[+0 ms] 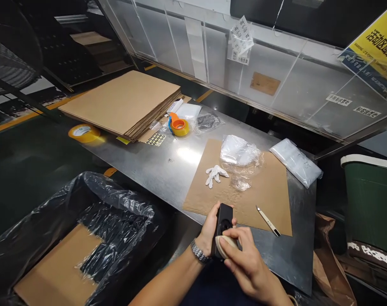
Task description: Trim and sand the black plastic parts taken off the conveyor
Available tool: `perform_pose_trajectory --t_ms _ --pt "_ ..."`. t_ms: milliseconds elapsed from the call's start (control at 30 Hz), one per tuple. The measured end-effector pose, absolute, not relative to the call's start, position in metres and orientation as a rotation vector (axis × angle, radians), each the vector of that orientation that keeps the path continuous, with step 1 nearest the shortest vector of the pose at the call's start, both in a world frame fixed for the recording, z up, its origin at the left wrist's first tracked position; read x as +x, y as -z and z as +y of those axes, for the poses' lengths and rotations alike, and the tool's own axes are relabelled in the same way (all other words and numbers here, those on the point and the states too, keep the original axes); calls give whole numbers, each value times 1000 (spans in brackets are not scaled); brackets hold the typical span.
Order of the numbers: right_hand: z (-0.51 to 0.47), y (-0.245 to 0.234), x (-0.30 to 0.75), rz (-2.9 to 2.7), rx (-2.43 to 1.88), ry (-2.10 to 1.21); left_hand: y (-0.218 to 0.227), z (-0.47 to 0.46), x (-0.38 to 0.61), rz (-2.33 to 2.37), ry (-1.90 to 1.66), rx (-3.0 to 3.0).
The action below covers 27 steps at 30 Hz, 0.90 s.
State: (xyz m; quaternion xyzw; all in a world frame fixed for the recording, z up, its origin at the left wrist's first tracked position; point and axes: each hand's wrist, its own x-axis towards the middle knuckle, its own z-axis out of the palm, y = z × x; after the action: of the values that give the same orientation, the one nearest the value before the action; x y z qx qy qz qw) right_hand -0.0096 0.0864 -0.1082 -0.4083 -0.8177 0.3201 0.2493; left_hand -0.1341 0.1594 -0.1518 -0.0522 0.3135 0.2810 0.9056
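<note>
The left hand [209, 236], with a wristwatch, is closed around a small black device [224, 217] and holds it upright over the near edge of the metal table [155, 165]; the right hand [249, 263] pinches a pale pad [223, 245] between narrow fingers, and the pad touches the lower part of the device; just behind them lies 1 brown cardboard sheet [270, 195], with a slim knife [268, 221], 1 white glove [215, 174] and clear plastic bags [240, 155] on it.
</note>
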Motion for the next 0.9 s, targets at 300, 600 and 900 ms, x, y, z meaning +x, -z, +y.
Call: perform_pose_trajectory --t_ms 300,600,900 --pt "86 112 -1 -2217 -1068 -890 150 158 -132 679 -641 -225" --pt "70 126 3 -2178 -1049 -757 153 158 -135 981 -826 13" --pt "121 138 3 -2114 -1293 -597 159 131 -121 925 -892 114"
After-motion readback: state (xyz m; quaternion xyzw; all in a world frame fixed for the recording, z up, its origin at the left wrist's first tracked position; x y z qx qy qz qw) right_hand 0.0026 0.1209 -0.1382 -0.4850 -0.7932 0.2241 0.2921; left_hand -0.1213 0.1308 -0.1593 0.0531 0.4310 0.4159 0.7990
